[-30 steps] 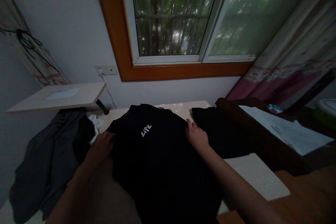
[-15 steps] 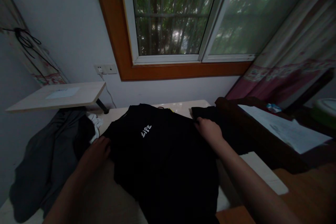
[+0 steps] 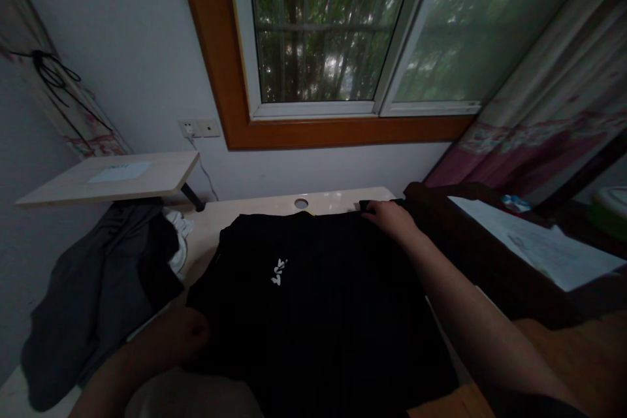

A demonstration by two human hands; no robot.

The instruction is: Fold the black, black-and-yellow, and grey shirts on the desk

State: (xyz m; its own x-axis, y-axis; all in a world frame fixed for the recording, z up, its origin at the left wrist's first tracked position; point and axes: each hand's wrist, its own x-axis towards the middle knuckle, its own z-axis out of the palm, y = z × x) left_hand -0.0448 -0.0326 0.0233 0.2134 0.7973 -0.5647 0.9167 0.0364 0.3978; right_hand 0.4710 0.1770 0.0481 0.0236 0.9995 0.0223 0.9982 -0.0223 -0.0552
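Observation:
A black T-shirt (image 3: 318,313) with small white lettering on its chest lies spread across the pale table (image 3: 337,200). My left hand (image 3: 183,334) is closed on the shirt's left edge, low on that side. At the upper right, my right hand (image 3: 389,219) pinches the far right corner of the shirt. The cloth hangs over the table's near edge, and its lower end runs out of view. Dim light hides most folds in the black fabric.
Left of the shirt lies a heap of grey clothing (image 3: 83,300) with a white cloth (image 3: 179,235) beside it, under a raised wooden shelf (image 3: 117,176). A cable hole (image 3: 301,204) is at the table's back. Right stands dark brown furniture (image 3: 490,241) bearing a paper sheet (image 3: 539,241).
My left hand has come down and nearer with the shirt's left edge. My right hand has moved slightly up and right. The collar has dropped nearer, uncovering the cable hole.

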